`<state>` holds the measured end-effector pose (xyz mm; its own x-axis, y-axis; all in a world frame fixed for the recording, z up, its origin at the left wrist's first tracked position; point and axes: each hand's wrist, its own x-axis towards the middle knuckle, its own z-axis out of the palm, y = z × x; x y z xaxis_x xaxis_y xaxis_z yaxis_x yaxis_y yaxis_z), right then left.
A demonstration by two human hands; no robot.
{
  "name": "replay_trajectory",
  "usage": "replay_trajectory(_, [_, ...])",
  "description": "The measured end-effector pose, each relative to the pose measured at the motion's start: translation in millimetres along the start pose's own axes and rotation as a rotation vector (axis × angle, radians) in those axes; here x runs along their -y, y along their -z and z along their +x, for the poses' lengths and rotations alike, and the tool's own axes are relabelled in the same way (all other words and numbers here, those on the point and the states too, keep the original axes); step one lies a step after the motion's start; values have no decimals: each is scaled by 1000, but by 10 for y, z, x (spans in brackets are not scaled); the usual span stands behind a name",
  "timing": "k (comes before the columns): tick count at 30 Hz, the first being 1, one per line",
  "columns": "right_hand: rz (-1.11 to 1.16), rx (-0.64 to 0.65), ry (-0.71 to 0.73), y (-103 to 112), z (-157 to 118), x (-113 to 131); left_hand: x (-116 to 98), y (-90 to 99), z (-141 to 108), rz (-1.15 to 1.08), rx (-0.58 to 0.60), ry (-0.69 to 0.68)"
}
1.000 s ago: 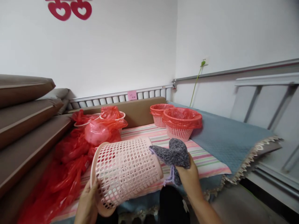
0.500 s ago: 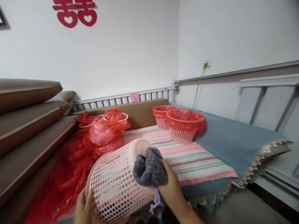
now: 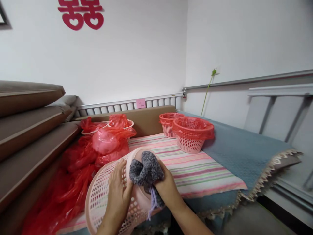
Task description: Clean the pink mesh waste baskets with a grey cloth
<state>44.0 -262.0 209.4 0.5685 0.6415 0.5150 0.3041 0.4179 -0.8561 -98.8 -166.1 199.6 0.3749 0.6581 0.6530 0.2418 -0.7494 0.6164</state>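
Note:
A pink perforated plastic basket (image 3: pixel 99 192) lies tilted on its side in front of me, its solid base turned up and to the right. My left hand (image 3: pixel 119 189) holds the basket, fingers along the holed wall close to the base. Bunched in my right hand (image 3: pixel 167 186) is a fuzzy dark grey cloth (image 3: pixel 146 171), pressed against the base, with a lilac loop (image 3: pixel 153 202) dangling below it. The cloth hides part of the base and some of my right fingers.
Two baskets lined with red plastic bags (image 3: pixel 192 143) (image 3: pixel 168 129) stand on a striped cloth (image 3: pixel 195 166). Red bags (image 3: pixel 75 182) and bagged baskets (image 3: pixel 94 130) crowd the left, beside stacked brown cushions (image 3: pixel 31 130). A blue cover (image 3: pixel 234 140) with lace edging lies at right.
My left hand has moved from the basket's rim up onto its side near the base. The base has turned more toward me, and the cloth in my right hand has shifted left across it.

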Motion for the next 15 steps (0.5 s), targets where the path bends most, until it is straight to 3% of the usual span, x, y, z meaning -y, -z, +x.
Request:
replay_trajectory(4, [-10,102,-19,-31,227,33,-143,-35,61,80,-21,-63])
replay_trajectory(9, [-401,-93,-64,168,539,-311,-138,-52,82,149,-44,-69])
replay_trajectory(12, [-539,-99,-88,304,429,-518,-72,-57,85,162,-44,-56])
replay_trajectory(15, [-574,-86,-54,375,73,-565,-75,-80,126,158,-33,-72])
